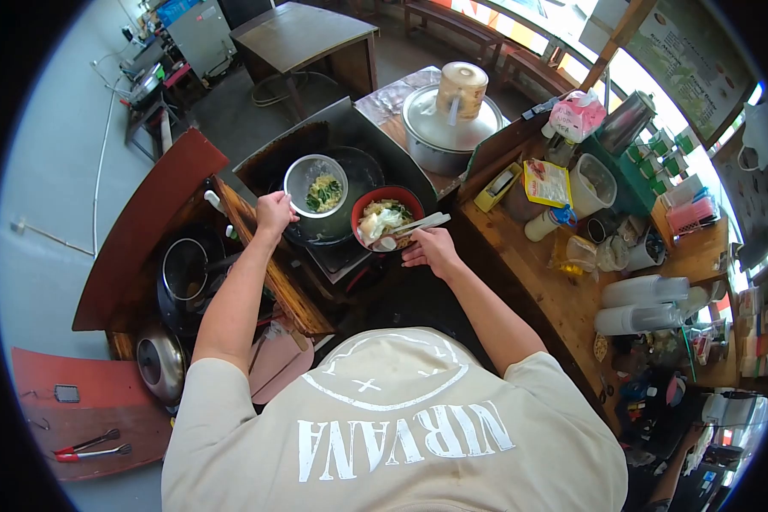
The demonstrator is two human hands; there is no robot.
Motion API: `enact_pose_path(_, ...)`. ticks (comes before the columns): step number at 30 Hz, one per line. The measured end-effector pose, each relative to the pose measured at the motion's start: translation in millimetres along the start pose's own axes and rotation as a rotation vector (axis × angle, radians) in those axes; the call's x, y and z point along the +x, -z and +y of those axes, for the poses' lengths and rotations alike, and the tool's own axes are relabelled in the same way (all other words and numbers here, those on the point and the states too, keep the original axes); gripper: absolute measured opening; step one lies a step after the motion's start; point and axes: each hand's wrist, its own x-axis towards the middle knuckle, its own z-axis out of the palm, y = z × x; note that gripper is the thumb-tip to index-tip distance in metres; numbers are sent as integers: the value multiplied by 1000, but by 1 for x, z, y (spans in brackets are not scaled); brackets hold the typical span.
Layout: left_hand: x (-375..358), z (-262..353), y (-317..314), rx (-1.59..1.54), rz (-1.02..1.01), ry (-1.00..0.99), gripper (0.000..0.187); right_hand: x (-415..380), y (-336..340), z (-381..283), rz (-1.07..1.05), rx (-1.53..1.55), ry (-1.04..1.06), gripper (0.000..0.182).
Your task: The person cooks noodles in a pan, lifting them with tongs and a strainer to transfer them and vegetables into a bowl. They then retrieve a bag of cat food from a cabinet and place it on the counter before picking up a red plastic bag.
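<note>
My left hand is closed round the handle of a strainer. Greens and pale noodles lie in its mesh, over the dark wok. To the right, my right hand grips the near right edge of a red bowl. That bowl holds noodles, greens and a white piece that looks like egg. A pale, long-handled utensil rests across its rim, its end sticking out above my right hand.
A big lidded pot stands behind the bowl. Along the right, a wooden counter carries a yellow packet, tubs and stacked plastic containers. Tongs lie on a red board at lower left. A wooden panel edge runs beneath my left forearm.
</note>
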Motion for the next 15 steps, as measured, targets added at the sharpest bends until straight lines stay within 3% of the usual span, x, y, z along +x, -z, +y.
enact_pose_path(5, 8, 16, 8, 170, 54, -139, 20, 4, -7, 0, -2, -25, 25, 26)
enact_pose_path(10, 16, 36, 31, 82, 86, -167, 21, 10, -18, -4, -9, -36, 24, 27)
enact_pose_path(15, 0, 65, 37, 290, 76, -235, 21, 21, -37, -12, -34, -65, 26, 29)
